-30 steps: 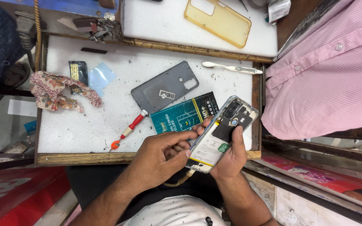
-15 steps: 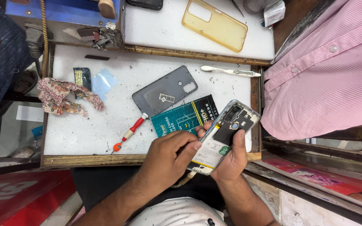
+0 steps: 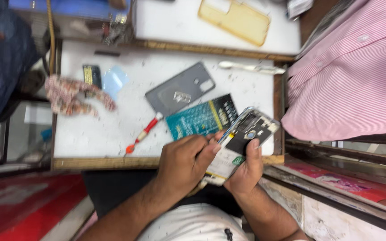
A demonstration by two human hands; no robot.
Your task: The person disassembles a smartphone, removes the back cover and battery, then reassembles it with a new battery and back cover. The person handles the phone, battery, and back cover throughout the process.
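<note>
I hold an opened phone with its back off, showing the inner boards and a white battery label, tilted over the near edge of the white worktop. My right hand grips it from below, thumb laid across the middle. My left hand presses its fingertips against the phone's left edge; whether it holds a small tool I cannot tell. The grey back cover lies on the worktop beyond, with a teal and black flat pack between it and the phone.
A red-handled screwdriver lies left of the pack. Farther off are a patterned cloth, a pale blue film, a white tool and a yellowish phone case. A person in a pink striped shirt stands close on the right.
The view has shifted a little and gone blurry. My hands and the phone keep nearly the same pose; the left fingertips have moved slightly along the phone's edge.
</note>
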